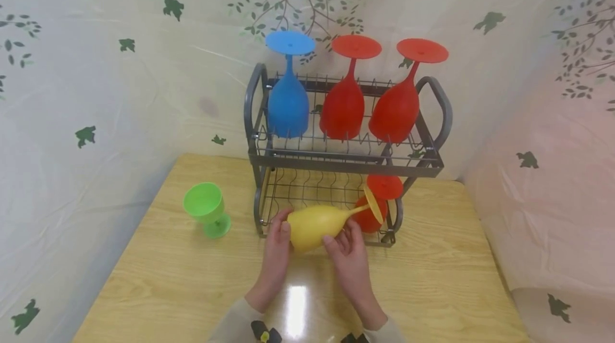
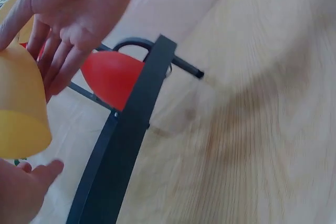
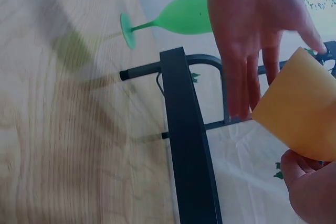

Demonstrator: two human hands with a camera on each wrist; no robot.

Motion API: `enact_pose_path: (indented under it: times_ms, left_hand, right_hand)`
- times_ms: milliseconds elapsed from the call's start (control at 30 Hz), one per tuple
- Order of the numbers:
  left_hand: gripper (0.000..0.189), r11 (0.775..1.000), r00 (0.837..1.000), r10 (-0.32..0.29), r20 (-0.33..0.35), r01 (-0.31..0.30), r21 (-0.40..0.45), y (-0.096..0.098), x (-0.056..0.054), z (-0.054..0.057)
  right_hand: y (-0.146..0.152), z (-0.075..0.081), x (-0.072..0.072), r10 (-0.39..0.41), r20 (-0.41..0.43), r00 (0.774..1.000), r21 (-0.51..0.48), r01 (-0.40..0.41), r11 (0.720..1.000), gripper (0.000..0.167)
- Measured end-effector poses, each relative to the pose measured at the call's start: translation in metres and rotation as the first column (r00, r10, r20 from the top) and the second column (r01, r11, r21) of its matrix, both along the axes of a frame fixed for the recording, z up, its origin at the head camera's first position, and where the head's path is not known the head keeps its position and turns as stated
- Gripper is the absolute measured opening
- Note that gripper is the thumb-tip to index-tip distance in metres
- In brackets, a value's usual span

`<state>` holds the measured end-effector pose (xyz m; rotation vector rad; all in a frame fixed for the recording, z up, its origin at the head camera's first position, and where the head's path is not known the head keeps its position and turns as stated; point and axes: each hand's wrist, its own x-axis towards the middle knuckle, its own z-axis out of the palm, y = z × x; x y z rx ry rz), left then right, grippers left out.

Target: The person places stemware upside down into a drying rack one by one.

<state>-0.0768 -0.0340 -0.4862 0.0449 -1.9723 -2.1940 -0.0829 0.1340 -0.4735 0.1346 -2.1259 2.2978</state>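
A yellow plastic wine glass [image 1: 317, 225] lies sideways between the two hands, just in front of the rack's lower shelf, its mouth to the left and its foot up to the right. My right hand [image 1: 353, 263] grips the bowl near the stem, thumb in front and fingers underneath. At the mouth end is my left hand [image 1: 276, 257]; the right wrist view shows its fingers straight beside the rim, thumb spread. Behind the yellow foot, a red wine glass [image 1: 370, 215] leans upside down on the lower shelf, partly hidden.
A dark two-tier dish rack [image 1: 346, 166] stands against the patterned cloth backdrop. Its upper shelf carries an upside-down blue wine glass [image 1: 288, 103] and two red wine glasses [image 1: 342, 111], also inverted. To the left, a green wine glass [image 1: 204, 203] stands upright on the wooden table [image 1: 442, 268].
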Motion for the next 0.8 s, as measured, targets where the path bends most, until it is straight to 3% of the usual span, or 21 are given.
enact_pose_path:
  times_ms: [100, 167, 300, 500, 633, 800]
  left_hand:
    - [0.051, 0.995, 0.996, -0.047, -0.075, 0.040, -0.091, -0.007, 0.001, -0.003]
    - [0.050, 0.978, 0.990, -0.064, -0.125, 0.037, -0.204, -0.013, 0.002, -0.005]
    - [0.051, 0.915, 0.976, -0.088, -0.199, 0.000, -0.403, -0.023, 0.005, -0.009]
    - [0.060, 0.809, 0.960, -0.162, -0.229, -0.004, -0.588, -0.037, 0.008, -0.015]
    - [0.063, 0.713, 0.956, -0.205, -0.208, 0.000, -0.701, -0.042, 0.009, -0.020]
    - [0.068, 0.540, 0.954, -0.238, -0.181, -0.025, -0.842, -0.046, 0.012, -0.025]
  right_hand:
    - [0.005, 0.000, -0.004, -0.017, -0.005, 1.000, 0.016, 0.017, 1.000, 0.068]
    - [0.008, 0.000, -0.007, -0.027, -0.020, 0.999, 0.024, 0.028, 0.999, 0.069]
    - [0.012, 0.000, -0.014, -0.035, -0.059, 0.998, 0.017, 0.036, 0.999, 0.069]
    - [0.017, 0.000, -0.022, -0.040, -0.089, 0.995, 0.020, 0.042, 0.999, 0.071]
    - [0.021, 0.000, -0.027, -0.043, -0.082, 0.996, 0.041, 0.047, 0.998, 0.072]
    - [0.025, -0.001, -0.034, -0.060, -0.079, 0.995, 0.075, 0.066, 0.995, 0.074]
